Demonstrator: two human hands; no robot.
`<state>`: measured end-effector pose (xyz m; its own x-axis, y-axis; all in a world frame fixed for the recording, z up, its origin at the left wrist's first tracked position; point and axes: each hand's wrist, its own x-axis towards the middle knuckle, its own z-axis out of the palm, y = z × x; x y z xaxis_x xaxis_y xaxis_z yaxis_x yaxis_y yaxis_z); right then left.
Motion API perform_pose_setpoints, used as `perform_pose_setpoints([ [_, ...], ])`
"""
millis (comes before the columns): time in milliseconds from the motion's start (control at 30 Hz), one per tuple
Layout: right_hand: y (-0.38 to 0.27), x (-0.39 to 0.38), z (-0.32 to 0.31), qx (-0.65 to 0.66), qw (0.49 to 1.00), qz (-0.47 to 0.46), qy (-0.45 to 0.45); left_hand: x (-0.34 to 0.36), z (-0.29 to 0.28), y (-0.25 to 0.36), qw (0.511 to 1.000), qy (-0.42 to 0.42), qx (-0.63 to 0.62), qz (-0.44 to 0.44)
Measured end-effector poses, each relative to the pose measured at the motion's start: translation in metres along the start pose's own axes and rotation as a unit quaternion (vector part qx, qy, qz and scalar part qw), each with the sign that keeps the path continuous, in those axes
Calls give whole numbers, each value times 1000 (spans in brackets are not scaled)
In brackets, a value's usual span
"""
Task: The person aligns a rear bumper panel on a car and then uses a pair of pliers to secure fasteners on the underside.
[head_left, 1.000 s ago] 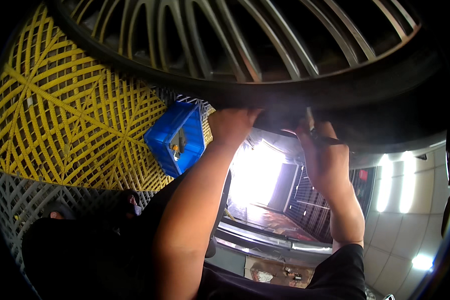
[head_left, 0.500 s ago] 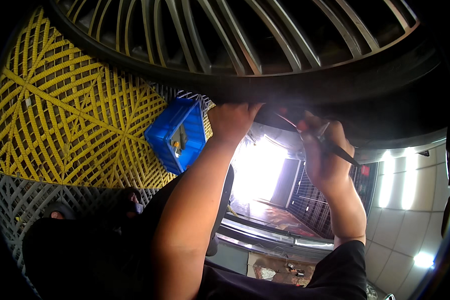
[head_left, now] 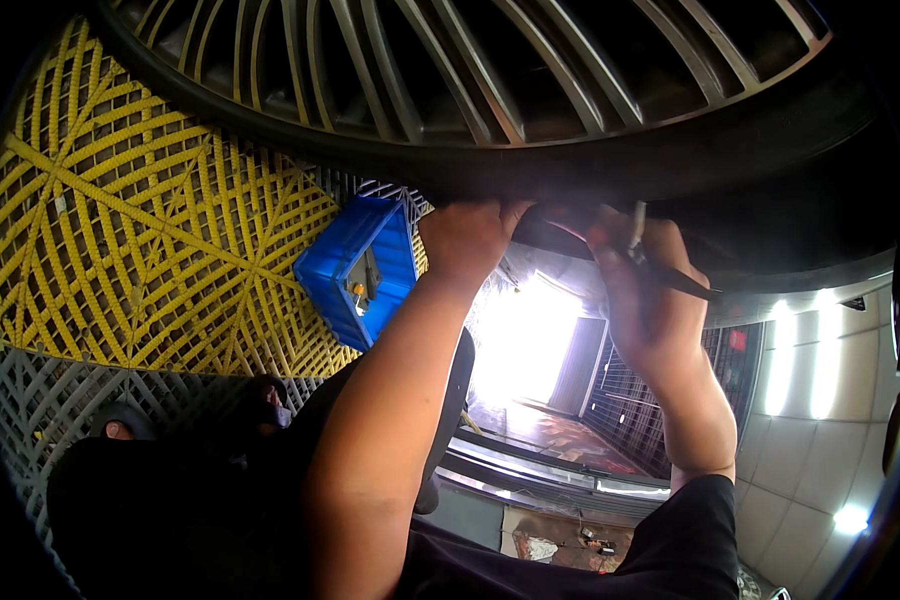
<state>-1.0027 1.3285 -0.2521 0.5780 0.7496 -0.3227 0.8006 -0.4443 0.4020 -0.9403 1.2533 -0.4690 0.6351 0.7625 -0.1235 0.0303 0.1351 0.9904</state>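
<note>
Below the tyre (head_left: pixel 370 150) of a wheel with many slim metal spokes (head_left: pixel 490 90), both my hands are raised to a dark, glossy curved panel. My left hand (head_left: pixel 463 243) is closed, its thumb toward the right; the tyre's shadow hides its fingertips and anything in them. To its right, my right hand (head_left: pixel 655 290) is wrapped round a slim dark tool (head_left: pixel 678 281), whose tapered end sticks out past the back of the hand. A short pale piece (head_left: pixel 638 222) stands up by its fingers. The tool's working end, toward my left hand, is blurred and dim.
On the yellow grid floor (head_left: pixel 150 220) left of my left forearm stands a blue bin (head_left: pixel 332 265) with small items inside. Grey grid tiles (head_left: pixel 45 410) lie nearer my feet. The glossy panel mirrors a bright opening (head_left: pixel 530 345) and ceiling lights.
My right hand has tilted and shifted slightly toward the left hand; the pale piece by its fingers now stands more upright. The left hand has barely moved.
</note>
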Motion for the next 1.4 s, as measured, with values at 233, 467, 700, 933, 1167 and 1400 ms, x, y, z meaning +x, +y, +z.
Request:
perform_pose_setpoints([
  [233,3,-4,2,-74,992,-85,55,1,3,1,999,38,-16,11],
  [467,8,-6,-2,-74,995,-57,31,2,1,2,999,42,-33,6],
  [700,12,-11,6,-71,996,-30,43,1,8,-2,995,90,-29,43],
  [933,8,-16,-9,-149,987,-65,-16,-1,-6,7,1000,23,-19,1],
  [1167,18,-13,4,-136,990,-26,-32,-1,-3,6,998,41,-45,8],
  [1400,29,-18,8,-207,976,-45,-46,0,-5,10,1000,25,-13,3],
])
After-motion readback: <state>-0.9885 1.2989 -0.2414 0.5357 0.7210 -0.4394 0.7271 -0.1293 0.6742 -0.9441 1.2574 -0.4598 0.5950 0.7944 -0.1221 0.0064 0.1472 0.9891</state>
